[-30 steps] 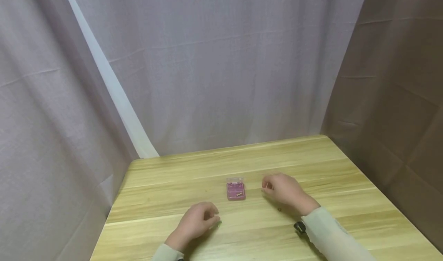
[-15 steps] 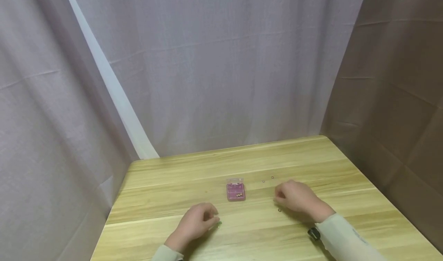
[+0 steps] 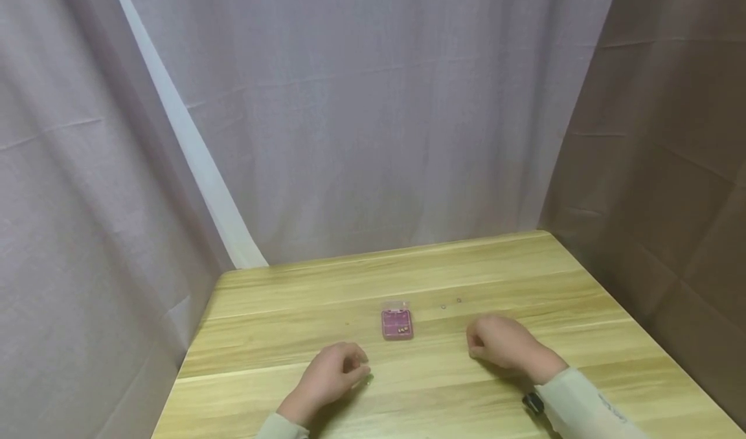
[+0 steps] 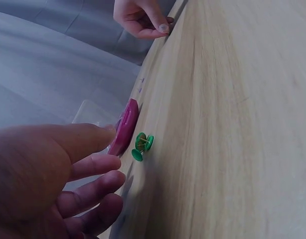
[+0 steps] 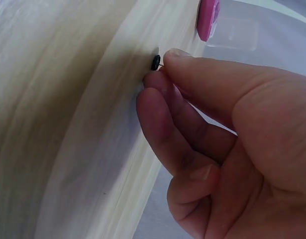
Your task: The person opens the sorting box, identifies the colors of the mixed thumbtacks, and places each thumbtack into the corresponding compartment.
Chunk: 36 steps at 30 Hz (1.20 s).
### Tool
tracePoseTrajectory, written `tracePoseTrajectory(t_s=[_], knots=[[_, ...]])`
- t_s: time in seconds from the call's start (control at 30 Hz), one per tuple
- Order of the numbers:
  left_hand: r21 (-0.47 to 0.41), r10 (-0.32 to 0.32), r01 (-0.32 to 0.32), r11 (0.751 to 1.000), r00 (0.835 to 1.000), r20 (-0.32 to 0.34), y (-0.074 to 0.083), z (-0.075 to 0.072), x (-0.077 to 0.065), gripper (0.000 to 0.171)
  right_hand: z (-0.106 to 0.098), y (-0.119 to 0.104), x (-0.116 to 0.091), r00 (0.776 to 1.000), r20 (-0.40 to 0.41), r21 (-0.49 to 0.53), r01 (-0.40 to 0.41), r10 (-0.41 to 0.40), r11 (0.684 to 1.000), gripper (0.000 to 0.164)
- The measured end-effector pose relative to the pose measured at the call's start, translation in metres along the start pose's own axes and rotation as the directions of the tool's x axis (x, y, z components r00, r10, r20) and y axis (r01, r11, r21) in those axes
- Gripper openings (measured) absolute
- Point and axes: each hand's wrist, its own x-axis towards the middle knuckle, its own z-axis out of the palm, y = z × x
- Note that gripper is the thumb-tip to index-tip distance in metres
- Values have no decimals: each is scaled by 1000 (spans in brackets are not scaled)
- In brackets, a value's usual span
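My right hand (image 3: pixel 504 342) is over the right half of the table. In the right wrist view, its thumb and index finger pinch the pin of a black thumbtack (image 5: pixel 155 62), close to the wood. My left hand (image 3: pixel 329 374) hovers at the table's front with loosely bent fingers, holding nothing. Just beyond its fingertips lie several green thumbtacks (image 4: pixel 142 144). Between the hands, farther back, stands a small pink box (image 3: pixel 397 326) with its clear lid (image 3: pixel 396 305) raised. Small gold pieces (image 3: pixel 403 329) sit in its near right compartment.
Two small purple tacks, one nearer the box (image 3: pixel 443 307) and one farther right (image 3: pixel 459 300), lie behind the right hand. A tiny orange speck (image 3: pixel 347 324) is left of the box. Grey curtains (image 3: pixel 373 115) border the wooden table (image 3: pixel 280 309).
My right hand has drawn back rightward and toward me from the two purple tacks, uncovering them, and come down over the dark tack, which it now pinches. The left hand has stayed still.
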Motion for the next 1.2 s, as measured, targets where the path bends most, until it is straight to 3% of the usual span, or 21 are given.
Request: tracePoseTrajectory(t_s=[0.5,0.73,1.2], knots=[[-18,-1,1,1000,1000,-8,1,-1,-3,24,6,4,1,1000,-19,-31,10,-11,999,27],[-3,-16,16,1000,1000,-8,1,-3,-4,24,5,-6,7,996,-80,-31,21,-23,999,31],[-7,-30,30,1000,1000,-8,-4,-3,-4,24,15,-41,53,987,-148,-22,67,-70,998,19]])
